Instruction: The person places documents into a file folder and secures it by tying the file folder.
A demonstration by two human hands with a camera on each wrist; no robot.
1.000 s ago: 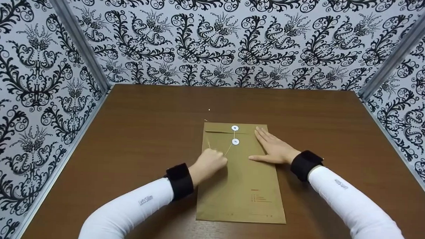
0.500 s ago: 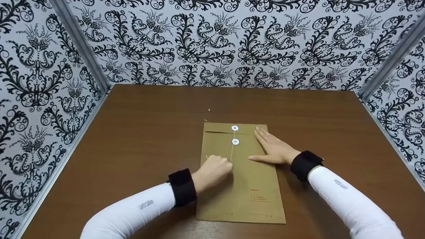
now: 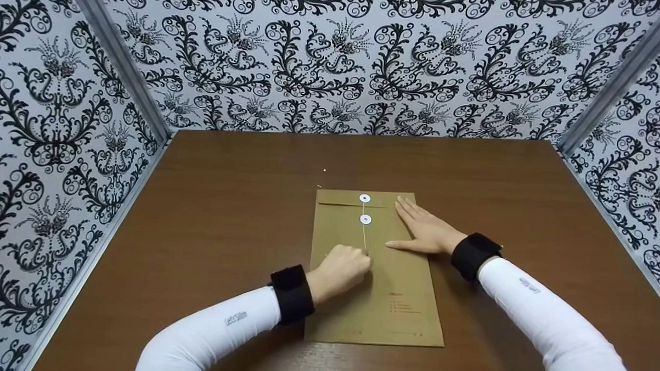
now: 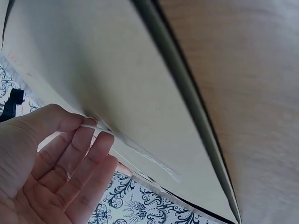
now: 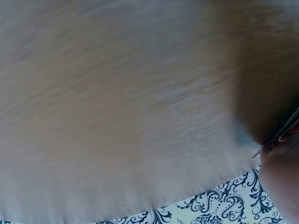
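Note:
A brown paper envelope (image 3: 398, 270) lies flat on the table, its flap (image 3: 338, 198) folded down at the far end. Two white paper discs, an upper button (image 3: 364, 198) on the flap and a lower button (image 3: 365, 219) below it, are linked by a thin string (image 3: 364, 236). My left hand (image 3: 341, 268) pinches that string between thumb and fingertips, above the envelope's middle; the left wrist view shows the string's loose end (image 4: 154, 158) trailing past the fingers. My right hand (image 3: 424, 230) rests with straight, spread fingers on the envelope's upper right edge.
The brown wooden table (image 3: 236, 204) meets patterned walls (image 3: 312, 58) at the back and both sides. Tiny pale specks lie just beyond the envelope's top left corner. Red print (image 3: 403, 303) marks the envelope's lower right.
My left hand has moved right and slightly toward the body, swinging the string from a leftward slant to nearly straight down from the lower button. The right hand has stayed still.

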